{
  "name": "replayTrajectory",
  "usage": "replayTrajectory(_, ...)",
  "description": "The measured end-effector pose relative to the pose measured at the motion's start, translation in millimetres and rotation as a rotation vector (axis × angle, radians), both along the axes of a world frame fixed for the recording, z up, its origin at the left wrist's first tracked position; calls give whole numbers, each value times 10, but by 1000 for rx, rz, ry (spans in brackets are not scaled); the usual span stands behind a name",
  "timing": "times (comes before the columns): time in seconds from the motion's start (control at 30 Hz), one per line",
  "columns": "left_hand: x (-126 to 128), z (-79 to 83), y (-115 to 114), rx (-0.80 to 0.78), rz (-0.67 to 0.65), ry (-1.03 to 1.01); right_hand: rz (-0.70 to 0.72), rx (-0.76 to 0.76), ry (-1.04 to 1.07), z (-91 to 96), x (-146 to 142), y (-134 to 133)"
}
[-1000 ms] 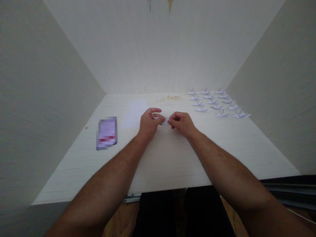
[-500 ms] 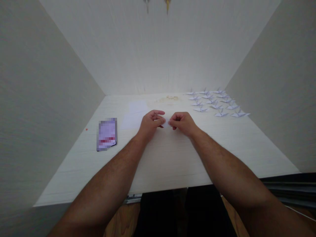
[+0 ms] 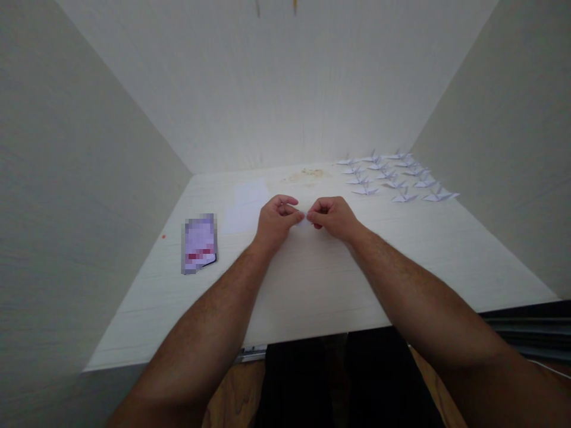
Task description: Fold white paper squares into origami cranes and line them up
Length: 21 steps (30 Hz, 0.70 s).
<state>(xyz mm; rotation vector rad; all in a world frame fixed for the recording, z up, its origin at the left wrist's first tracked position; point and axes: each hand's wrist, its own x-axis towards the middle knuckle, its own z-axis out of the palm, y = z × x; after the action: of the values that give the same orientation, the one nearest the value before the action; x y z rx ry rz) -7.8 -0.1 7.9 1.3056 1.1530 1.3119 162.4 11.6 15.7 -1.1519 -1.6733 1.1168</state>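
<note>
Between my fingertips, over the middle of the white table [image 3: 321,285], is a small piece of white folded paper [image 3: 303,222]. My left hand [image 3: 280,219] pinches its left side with thumb and finger, the upper fingers loosely bent. From the other side my right hand [image 3: 332,215] grips the paper between thumb and curled forefinger. Fingers cover much of the paper, so its exact shape is hard to make out. Several folded white paper cranes [image 3: 386,175] stand in rows at the back right, beyond my right hand.
White paper sheets [image 3: 245,202] lie flat behind my left hand. A phone-like flat object [image 3: 199,244], its face pixelated, rests on the left, with a small orange speck [image 3: 163,236] beside it. Walls [image 3: 285,89] enclose the table at the back and both sides. A brownish stain [image 3: 312,173] marks the back.
My left thumb and fingers have moved right and closed on the paper, near the right fingertips. The whole view has tilted slightly.
</note>
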Motion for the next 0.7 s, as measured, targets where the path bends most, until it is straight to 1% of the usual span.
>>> replayTrajectory(0.1, 4, -21, 13, 12, -7, -33, 1, -12, 4, -4, 6, 8)
replayTrajectory(0.23, -8, -61, 25, 24, 5, -13, 1, -27, 8, -57, 2, 33)
replayTrajectory(0.33, 2, -56, 5, 16, -21, 60, -28, 28, 13, -83, 6, 50)
replayTrajectory(0.43, 30, -33, -25, -10, -83, 160, -69, 95, -24, -76, 5, 51)
replayTrajectory(0.53, 49, -34, -28, -14, -108, 174, -81, 94, 32, -69, -18, 49)
replayTrajectory(0.63, 46, -66, 9, 10, -17, 97, -110, 66, 173, -93, -49, 57)
replayTrajectory(0.7, 40, -84, 38, 15, 66, 41, -164, 107, 186, -120, -60, 62)
